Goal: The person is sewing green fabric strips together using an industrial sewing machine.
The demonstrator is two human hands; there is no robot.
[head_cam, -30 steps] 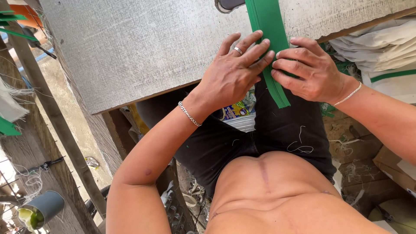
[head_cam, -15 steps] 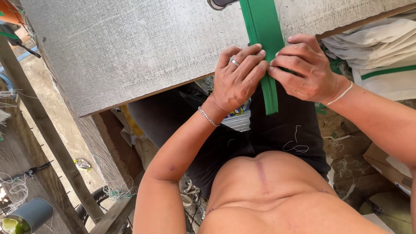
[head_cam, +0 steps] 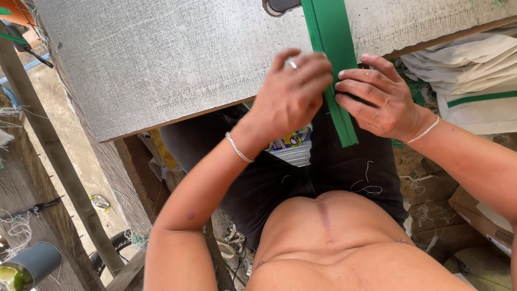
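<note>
Nearest the camera, a bare torso and black trousers (head_cam: 301, 172) are seen, with a clear plastic packet with colourful print (head_cam: 291, 148) lying on the lap. At lower left a grey cylindrical cup (head_cam: 33, 263) is seen on the ground beside slanting wooden posts (head_cam: 59, 167).

Above the lap, a bundle of long, flat green plastic strips (head_cam: 331, 59) is gripped by both hands. The left hand (head_cam: 293, 94), with a silver ring on one finger and a thin silver bracelet (head_cam: 237, 148) at the wrist, is curled over the left edge of the strips, its fingers held together and bent down onto them. The right hand (head_cam: 377, 99), with a thin bracelet at its wrist as well, is closed on the right edge, the fingertips pressed against the strip's face; its thumb is hidden. The strips' lower end hangs free just below the hands, over the trousers.

Farther off, the strips are laid across a flat grey board with a textured surface (head_cam: 161, 64), over whose near edge they hang. At the board's far edge a dark rounded object (head_cam: 280, 6) is only partly shown. To the right, folded white woven sacks with a green stripe (head_cam: 468, 81) are stacked beside the board.
</note>
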